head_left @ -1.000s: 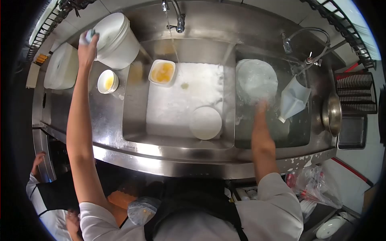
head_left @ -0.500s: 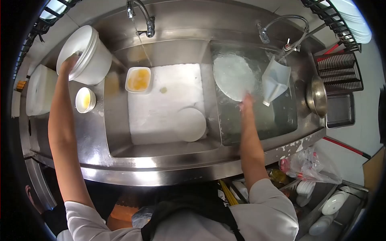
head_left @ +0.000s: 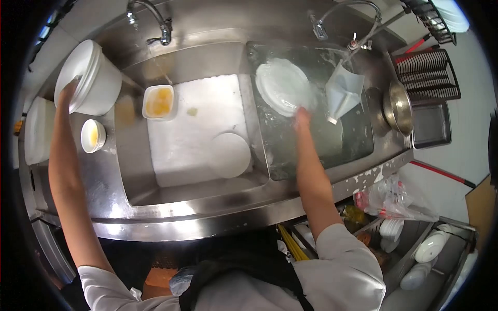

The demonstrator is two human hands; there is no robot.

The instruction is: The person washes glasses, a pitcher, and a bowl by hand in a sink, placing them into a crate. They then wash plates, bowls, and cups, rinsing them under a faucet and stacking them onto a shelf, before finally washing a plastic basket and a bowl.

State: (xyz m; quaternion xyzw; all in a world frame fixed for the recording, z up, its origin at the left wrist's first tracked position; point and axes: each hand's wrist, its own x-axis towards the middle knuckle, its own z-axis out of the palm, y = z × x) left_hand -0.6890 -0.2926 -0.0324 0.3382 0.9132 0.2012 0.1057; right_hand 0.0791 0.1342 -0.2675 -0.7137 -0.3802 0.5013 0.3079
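My right hand (head_left: 301,116) grips the near edge of a round white plate (head_left: 282,85), which lies tilted at the surface of the water in the right basin (head_left: 337,147). My left hand (head_left: 70,89) reaches into the mouth of a large white bucket (head_left: 106,85), leaning on the counter at the left. Its fingers are curled around something small and greyish, mostly hidden by the rim. In front of the bucket stands a small white cup (head_left: 93,136) with yellow residue inside.
The left basin (head_left: 137,176) holds a square tub (head_left: 158,102) with orange-yellow liquid, a white mat (head_left: 192,135) and a white disc (head_left: 231,155). Water runs from the left tap (head_left: 165,31). A pale bag (head_left: 345,90) hangs under the right tap. A metal bowl (head_left: 398,109) leans at right.
The whole view has shifted, with the basins now further left. The plate has tilted and shows more of its rim, while my right hand stays at its near edge. My left hand remains in the bucket.
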